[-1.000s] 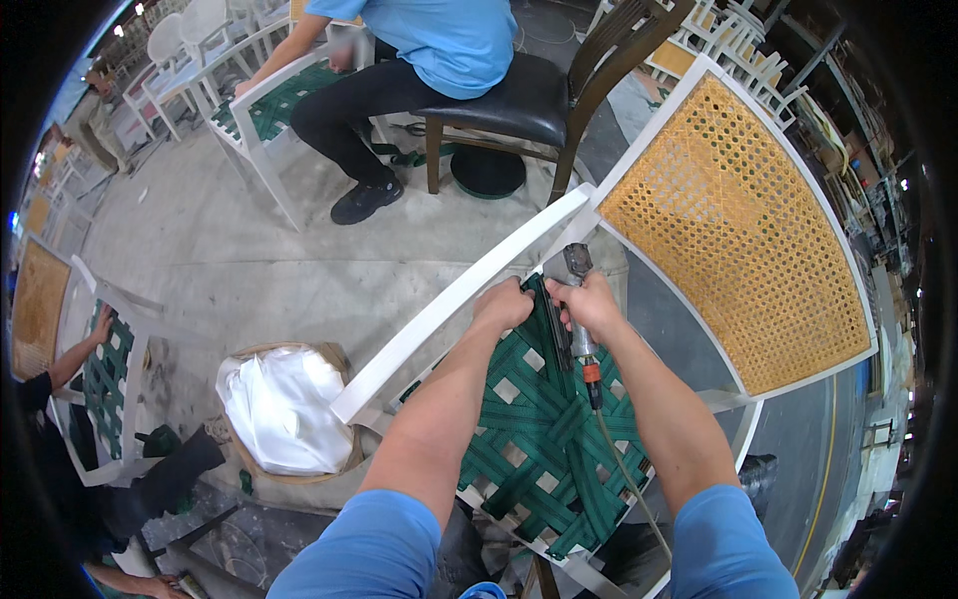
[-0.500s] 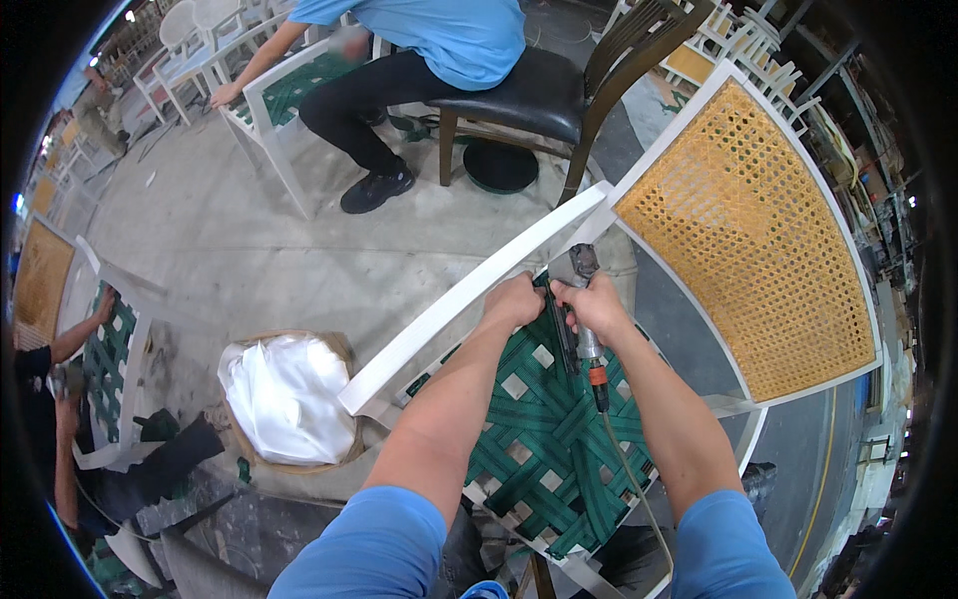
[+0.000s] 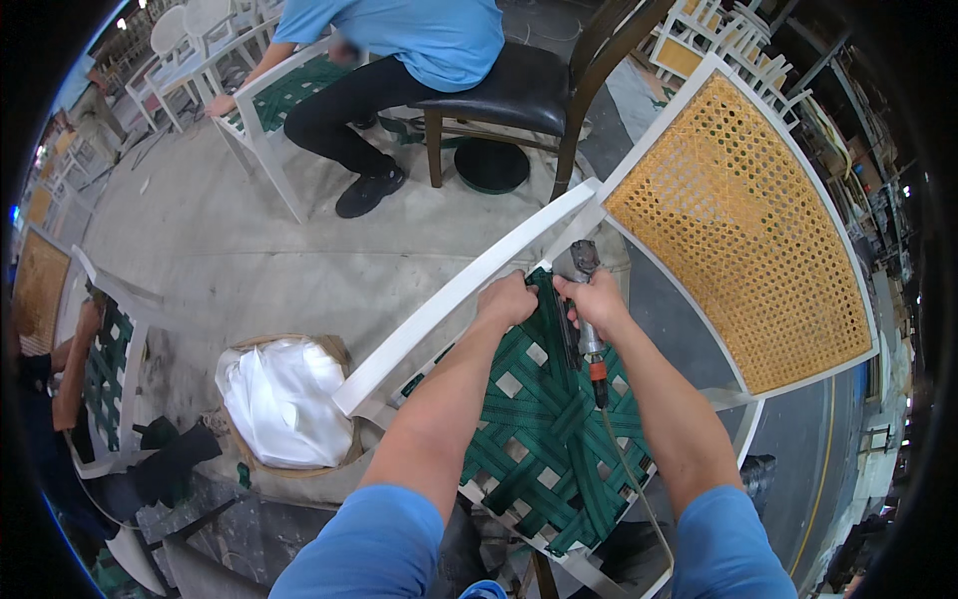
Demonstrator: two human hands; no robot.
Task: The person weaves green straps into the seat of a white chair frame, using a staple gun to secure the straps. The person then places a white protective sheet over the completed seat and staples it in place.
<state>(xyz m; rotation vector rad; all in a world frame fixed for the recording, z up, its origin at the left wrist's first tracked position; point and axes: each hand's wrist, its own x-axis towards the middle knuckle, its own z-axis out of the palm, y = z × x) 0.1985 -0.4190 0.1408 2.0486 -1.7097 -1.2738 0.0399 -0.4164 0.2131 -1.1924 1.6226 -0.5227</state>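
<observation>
The left hand (image 3: 507, 299) is closed, fingers curled on a green strap (image 3: 544, 307) at the far end of a white chair (image 3: 467, 297); its fingertips are hidden. Just right of it, the right hand (image 3: 597, 302) grips a grey tool (image 3: 589, 341), fingers wrapped round the body. The tool tilts, its dark head (image 3: 585, 256) pointing far and its red fitting (image 3: 598, 370) near, and a thin hose (image 3: 633, 477) runs from it over the seat toward the near right. The strap and the tool are both over the far part of the seat, near the corner where armrest and back meet. The seat is woven green webbing (image 3: 569, 439) with square gaps, denser along the middle. The cane back (image 3: 748, 240) rises on the right, and the white armrest slants along the left, beside the left forearm (image 3: 434, 404). Blue sleeves (image 3: 359, 544) cover both upper arms.

Left of the chair, a white bag (image 3: 287, 404) sits in a tan sack on the covered floor (image 3: 220, 255). Farther off, a person in a blue shirt (image 3: 424, 45) sits on a dark chair (image 3: 504, 98), with a black disc (image 3: 492, 166) beneath it. At the far left, another person's hand (image 3: 90, 321) is at a second webbed seat (image 3: 108, 369). More white chairs (image 3: 699, 38) are stacked at the far right
</observation>
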